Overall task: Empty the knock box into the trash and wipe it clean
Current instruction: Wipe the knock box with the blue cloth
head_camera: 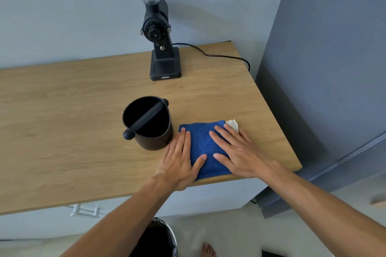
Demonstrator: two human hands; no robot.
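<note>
A black knock box [147,123] with a bar across its mouth stands upright on the wooden counter [73,115]; its inside looks dark and bare. Just right of it lies a folded blue cloth [203,142] near the counter's front edge. My left hand [180,160] rests flat on the cloth's left part, fingers apart, close beside the knock box. My right hand [238,152] lies flat on the cloth's right part. A white label [232,124] sticks out at the cloth's far right corner. A trash bin [158,238] with a black liner stands on the floor below the counter.
A black coffee grinder [161,41] with a clear hopper stands at the back of the counter, its cord [219,55] trailing right. A grey cabinet [323,69] borders the counter's right side. A drawer handle [85,210] shows under the counter. A bare foot [207,249] is on the floor.
</note>
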